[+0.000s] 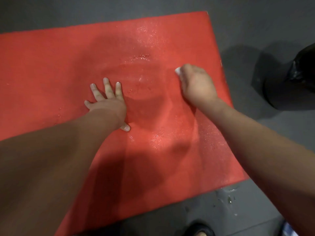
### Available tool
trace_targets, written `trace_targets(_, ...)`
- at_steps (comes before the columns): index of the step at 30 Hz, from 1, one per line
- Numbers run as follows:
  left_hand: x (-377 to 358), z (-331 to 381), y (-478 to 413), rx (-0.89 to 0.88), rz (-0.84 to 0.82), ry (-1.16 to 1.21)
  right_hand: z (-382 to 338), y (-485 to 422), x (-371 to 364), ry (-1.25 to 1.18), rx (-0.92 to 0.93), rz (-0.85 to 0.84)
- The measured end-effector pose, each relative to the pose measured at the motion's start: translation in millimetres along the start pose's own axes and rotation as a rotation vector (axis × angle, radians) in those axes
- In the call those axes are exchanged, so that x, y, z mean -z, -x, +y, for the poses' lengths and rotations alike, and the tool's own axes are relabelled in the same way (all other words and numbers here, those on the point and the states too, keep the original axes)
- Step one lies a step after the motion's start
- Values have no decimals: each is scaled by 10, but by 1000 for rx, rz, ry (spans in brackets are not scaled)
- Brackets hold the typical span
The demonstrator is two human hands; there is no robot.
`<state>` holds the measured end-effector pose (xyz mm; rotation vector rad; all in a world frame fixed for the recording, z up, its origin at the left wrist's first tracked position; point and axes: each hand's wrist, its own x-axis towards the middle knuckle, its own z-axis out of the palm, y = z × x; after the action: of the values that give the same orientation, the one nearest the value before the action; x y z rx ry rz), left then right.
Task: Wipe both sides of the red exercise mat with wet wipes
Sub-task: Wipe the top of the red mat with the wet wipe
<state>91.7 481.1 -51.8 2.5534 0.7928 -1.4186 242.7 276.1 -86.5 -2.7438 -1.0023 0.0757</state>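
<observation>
the red exercise mat (51, 68) lies flat on a grey floor (255, 23), its surface glistening wet in patches. the left hand (106, 101) presses on the mat with straight, spread fingers. to its right, the right hand (197, 84) curls around a white wet wipe (177, 70) against the mat. further right, a black plastic bag (293, 77) sits on the floor beside the mat.

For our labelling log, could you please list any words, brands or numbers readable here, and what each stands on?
None can be read.
The mat, the wipe and the black bag show no print.
The blue-and-white item at the bottom right edge is cut off and too blurred to read.
</observation>
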Motion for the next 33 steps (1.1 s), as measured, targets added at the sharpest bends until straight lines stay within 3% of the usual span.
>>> trace_targets(2, 3, 5, 4, 2, 7, -2, 127, -64, 59, 50, -180, 79)
trace_targets(3, 6, 5, 9, 1, 9, 0, 66, -39, 55, 67, -170, 83)
trace_targets(8, 3, -21, 9, -11, 9, 13, -369, 411, -193, -106, 276, -170)
trace_targets(10, -6, -24, -1, -18, 9, 18, -227, 267, -154, -79, 303, -162)
trace_targets(14, -4, -32, 0, -25, 5, 34, 59, -226, 2, -12, -185, 51)
trace_targets(16, 6, -31, 3, -31, 7, 38, -100, -308, -38, 62, -266, 82)
trace_targets(20, -16, -57, -9, -50, 20, 54, -669, -107, -227, -189, 74, -102)
trace_targets(22, -34, -61, -25, -55, 22, 61, -585, -142, -203, -122, 266, -99)
trace_targets(23, -37, -62, -31, -54, 23, 64, -468, -232, -166, -82, 276, -83)
trace_targets(28, -37, -63, -53, -53, 20, 62, -187, -630, -65, -20, -238, 63)
trace_targets(30, -36, -60, -53, -50, 15, 60, -453, -584, -134, -62, -153, 41)
trace_targets(33, -46, -61, -72, -49, 11, 58, -622, -454, -216, -130, 157, -100)
